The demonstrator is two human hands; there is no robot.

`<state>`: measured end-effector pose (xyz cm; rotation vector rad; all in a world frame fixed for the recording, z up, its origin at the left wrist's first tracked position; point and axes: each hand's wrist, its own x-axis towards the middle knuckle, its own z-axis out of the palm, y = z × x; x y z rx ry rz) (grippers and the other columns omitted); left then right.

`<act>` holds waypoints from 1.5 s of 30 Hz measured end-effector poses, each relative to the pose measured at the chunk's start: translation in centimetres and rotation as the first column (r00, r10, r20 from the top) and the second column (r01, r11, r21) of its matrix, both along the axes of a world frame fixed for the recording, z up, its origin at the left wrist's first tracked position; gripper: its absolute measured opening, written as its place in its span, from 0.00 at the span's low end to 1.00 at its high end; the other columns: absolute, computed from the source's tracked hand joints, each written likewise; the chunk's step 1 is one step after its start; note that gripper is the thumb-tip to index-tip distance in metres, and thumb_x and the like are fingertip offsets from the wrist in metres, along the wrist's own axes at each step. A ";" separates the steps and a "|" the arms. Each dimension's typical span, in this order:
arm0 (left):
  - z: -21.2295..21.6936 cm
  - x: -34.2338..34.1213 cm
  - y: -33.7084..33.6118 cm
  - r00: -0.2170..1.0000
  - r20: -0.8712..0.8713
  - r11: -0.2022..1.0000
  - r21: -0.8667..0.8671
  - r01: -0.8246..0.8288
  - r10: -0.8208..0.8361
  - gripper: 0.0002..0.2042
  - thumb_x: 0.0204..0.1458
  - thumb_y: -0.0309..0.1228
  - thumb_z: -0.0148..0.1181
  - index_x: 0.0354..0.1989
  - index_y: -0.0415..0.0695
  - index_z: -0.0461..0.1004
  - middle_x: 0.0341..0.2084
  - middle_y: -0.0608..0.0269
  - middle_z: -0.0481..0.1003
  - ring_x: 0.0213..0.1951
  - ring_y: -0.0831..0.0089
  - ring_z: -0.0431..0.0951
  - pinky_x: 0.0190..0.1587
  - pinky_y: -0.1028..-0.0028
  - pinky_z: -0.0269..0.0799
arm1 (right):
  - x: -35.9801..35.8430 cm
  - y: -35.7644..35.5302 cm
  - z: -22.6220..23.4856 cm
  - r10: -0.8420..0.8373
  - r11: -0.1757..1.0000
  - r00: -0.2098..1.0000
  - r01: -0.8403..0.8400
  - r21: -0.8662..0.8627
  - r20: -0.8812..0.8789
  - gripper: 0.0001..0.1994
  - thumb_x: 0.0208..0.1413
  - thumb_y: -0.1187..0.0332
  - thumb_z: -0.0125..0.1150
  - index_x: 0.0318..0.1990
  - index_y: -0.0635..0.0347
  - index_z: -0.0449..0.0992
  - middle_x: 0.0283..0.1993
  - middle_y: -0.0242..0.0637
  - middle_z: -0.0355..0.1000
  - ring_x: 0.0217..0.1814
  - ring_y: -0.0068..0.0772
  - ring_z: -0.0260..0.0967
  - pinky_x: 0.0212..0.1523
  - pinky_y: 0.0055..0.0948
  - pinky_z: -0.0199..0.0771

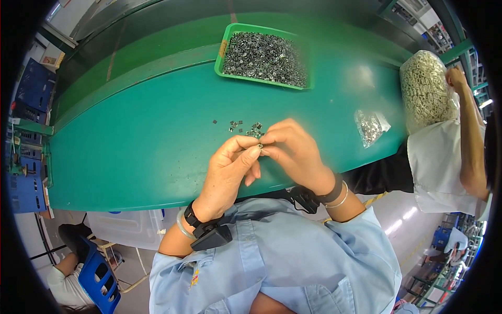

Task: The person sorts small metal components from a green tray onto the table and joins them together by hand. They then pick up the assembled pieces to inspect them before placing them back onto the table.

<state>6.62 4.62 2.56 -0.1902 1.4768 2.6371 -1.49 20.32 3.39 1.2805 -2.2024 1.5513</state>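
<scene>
At the near side of the green bench (130,152), both hands meet over one small piece (260,146), metallic-looking, too tiny and too covered by fingers for us to make out its form. Left hand (225,170): grip pinching, thumb and forefinger pressed on the piece from the left, other fingers curled below. Right hand (299,153): thumb and forefinger tips together at its right side, pinching its edge as far as we can tell. So the piece sits between two sets of fingertips, just on our side of a scatter of loose pieces (256,129). To handle it well, we would let one hand bear it steady and leave any turning to the other, pinching by the edges, lightly and evenly; something this small likely slips or flicks away under a lopsided squeeze. We judge it wise to work low over the bench and a little clear of the scatter, so that a dropped piece lands in sight and is not lost among its lookalikes. Farther back, well apart: a green tray (261,82) heaped with similar dark bits. Off to the right, a clear bag (371,128) of small parts.
</scene>
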 end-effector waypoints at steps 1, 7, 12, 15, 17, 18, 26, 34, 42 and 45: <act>0.1 0.1 0.0 1.000 0.002 1.000 -0.017 0.002 -0.002 0.10 0.60 0.32 0.51 0.43 0.39 0.70 0.36 0.63 0.75 0.25 0.81 0.71 0.23 0.82 0.63 | 0.0 0.0 0.0 -0.002 1.000 1.000 0.002 0.000 0.000 0.11 0.44 0.78 0.67 0.36 0.60 0.74 0.35 0.36 0.71 0.37 0.34 0.70 0.35 0.28 0.71; 0.7 0.6 -0.1 0.999 0.033 0.997 0.074 0.018 -0.021 0.10 0.60 0.32 0.53 0.42 0.38 0.70 0.35 0.62 0.75 0.26 0.81 0.72 0.23 0.82 0.64 | 0.3 0.3 0.0 0.003 0.999 0.995 0.000 0.032 -0.095 0.11 0.44 0.78 0.67 0.35 0.60 0.74 0.35 0.35 0.71 0.37 0.34 0.70 0.35 0.29 0.72; 0.6 0.8 0.0 0.999 0.048 0.992 0.124 0.016 -0.022 0.09 0.59 0.33 0.54 0.42 0.39 0.70 0.34 0.62 0.75 0.26 0.81 0.72 0.23 0.81 0.65 | 0.9 0.2 -0.1 -0.001 0.999 0.994 0.006 0.047 -0.112 0.11 0.44 0.78 0.67 0.35 0.60 0.74 0.35 0.36 0.71 0.37 0.34 0.70 0.34 0.29 0.72; 0.4 0.9 -0.2 0.999 0.043 0.990 0.137 0.011 -0.017 0.09 0.59 0.33 0.54 0.41 0.40 0.70 0.32 0.62 0.75 0.25 0.80 0.72 0.23 0.81 0.65 | 1.3 0.0 -0.1 0.000 1.000 0.997 0.001 0.009 -0.071 0.10 0.45 0.78 0.66 0.36 0.60 0.74 0.35 0.36 0.71 0.37 0.33 0.70 0.35 0.29 0.72; 0.1 1.0 -0.2 0.999 0.027 0.985 0.169 0.016 -0.021 0.09 0.59 0.33 0.54 0.41 0.40 0.70 0.31 0.62 0.75 0.25 0.79 0.72 0.23 0.81 0.65 | 1.7 0.0 0.0 0.002 1.000 0.999 -0.002 -0.012 -0.051 0.09 0.46 0.78 0.65 0.36 0.60 0.74 0.35 0.36 0.71 0.37 0.33 0.70 0.36 0.28 0.72; -0.1 1.1 -0.2 1.000 0.011 0.979 0.202 0.022 -0.025 0.09 0.59 0.33 0.54 0.41 0.40 0.70 0.30 0.62 0.75 0.25 0.79 0.72 0.23 0.81 0.65 | 2.0 0.0 0.1 0.013 0.999 0.999 -0.012 -0.038 0.036 0.09 0.47 0.78 0.64 0.37 0.60 0.74 0.36 0.36 0.71 0.38 0.32 0.70 0.36 0.28 0.71; -0.2 1.5 0.2 0.997 -0.063 0.954 0.295 0.056 -0.039 0.08 0.59 0.33 0.55 0.37 0.42 0.68 0.26 0.64 0.72 0.23 0.78 0.71 0.24 0.80 0.65 | 3.0 0.1 -0.1 0.109 0.984 0.944 -0.058 -0.167 0.311 0.08 0.51 0.79 0.61 0.39 0.61 0.74 0.38 0.36 0.71 0.41 0.30 0.69 0.41 0.26 0.70; -0.3 1.5 0.1 0.997 -0.037 0.973 0.220 0.076 -0.069 0.08 0.59 0.34 0.54 0.36 0.42 0.68 0.25 0.65 0.71 0.22 0.78 0.70 0.25 0.78 0.66 | 3.1 0.4 -0.2 0.086 0.991 0.971 -0.059 -0.124 0.225 0.10 0.48 0.79 0.63 0.39 0.60 0.74 0.37 0.36 0.72 0.40 0.32 0.69 0.40 0.27 0.70; 0.8 1.9 0.1 0.998 -0.014 0.983 0.176 0.058 -0.057 0.08 0.60 0.33 0.52 0.36 0.41 0.67 0.25 0.64 0.72 0.22 0.77 0.70 0.25 0.77 0.66 | 3.1 0.4 -0.2 0.026 0.997 0.996 -0.019 -0.078 0.089 0.10 0.45 0.79 0.65 0.36 0.59 0.74 0.35 0.34 0.72 0.37 0.33 0.70 0.37 0.28 0.71; 0.7 2.1 0.2 0.998 -0.013 0.962 0.267 0.061 -0.059 0.08 0.60 0.34 0.52 0.36 0.41 0.67 0.25 0.64 0.72 0.22 0.76 0.70 0.25 0.76 0.66 | 3.2 0.4 0.0 0.038 0.995 0.994 -0.029 -0.095 0.098 0.10 0.45 0.79 0.66 0.35 0.58 0.74 0.34 0.34 0.72 0.37 0.33 0.70 0.36 0.28 0.71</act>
